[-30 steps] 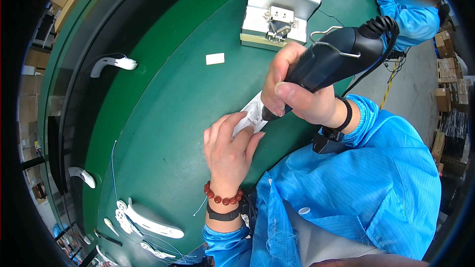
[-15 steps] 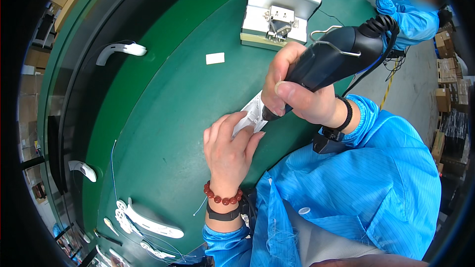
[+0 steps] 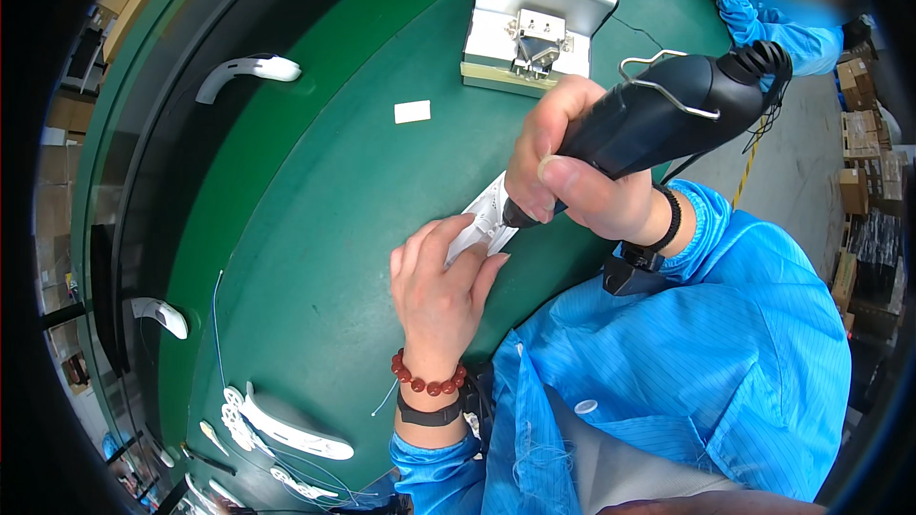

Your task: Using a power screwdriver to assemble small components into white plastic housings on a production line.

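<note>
A black electric screwdriver (image 3: 654, 119) with a wire hanging loop is gripped in my right hand (image 3: 582, 167), tilted so its tip points down and left. The tip meets a white plastic housing (image 3: 489, 205) lying on the green table; the exact contact point is hidden by my fingers. My left hand (image 3: 442, 277) presses the near end of that housing against the table, its fingers and thumb closed about it. Much of the housing is covered by both hands.
A white machine (image 3: 539, 14) stands at the far side, with a small white card (image 3: 412, 112) left of it. White curved parts (image 3: 296, 431) with thin wires lie at lower left. More curved pieces (image 3: 253, 69) rest on the belt (image 3: 219, 133). A co-worker's arm (image 3: 763, 24) reaches in at far right.
The screwdriver's rear end has swung slightly right, its tip staying at the housing. On the belt, the upper curved piece has shifted a little right. My left hand is nearly still.
</note>
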Demonstrator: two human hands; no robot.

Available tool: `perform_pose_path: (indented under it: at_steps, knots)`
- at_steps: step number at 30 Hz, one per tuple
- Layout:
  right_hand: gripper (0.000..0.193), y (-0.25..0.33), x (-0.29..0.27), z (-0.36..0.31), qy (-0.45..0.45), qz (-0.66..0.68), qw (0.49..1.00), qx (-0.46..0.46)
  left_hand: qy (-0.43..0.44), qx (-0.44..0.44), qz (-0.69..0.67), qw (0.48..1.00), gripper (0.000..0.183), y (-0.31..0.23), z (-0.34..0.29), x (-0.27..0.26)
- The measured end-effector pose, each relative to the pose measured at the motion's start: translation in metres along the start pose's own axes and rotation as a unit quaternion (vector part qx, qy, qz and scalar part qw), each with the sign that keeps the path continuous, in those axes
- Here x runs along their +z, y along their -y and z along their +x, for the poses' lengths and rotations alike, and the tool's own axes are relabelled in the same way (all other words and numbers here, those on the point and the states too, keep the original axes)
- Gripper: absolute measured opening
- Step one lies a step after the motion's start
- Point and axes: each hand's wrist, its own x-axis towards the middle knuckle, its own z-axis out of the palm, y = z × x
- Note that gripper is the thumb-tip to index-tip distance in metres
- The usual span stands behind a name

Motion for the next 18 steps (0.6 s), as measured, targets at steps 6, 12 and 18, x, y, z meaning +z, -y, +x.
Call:
perform_pose_path:
  at_steps: [6,12,18]
  knots:
    - [0.019,-0.005,0.017,-0.001,0.026,-0.034,0.999,-0.008,0.006,-0.002,0.0,1.0,0.02,0.009,-0.011,-0.011]
    - [0.017,-0.015,0.04,-0.004,-0.004,-0.022,1.0,0.015,0.003,-0.001,-0.002,1.0,0.02,0.02,-0.025,-0.022]
    - [0.015,-0.026,0.06,-0.008,-0.043,-0.003,0.998,0.041,-0.001,0.001,-0.004,1.0,0.019,0.031,-0.036,-0.028]
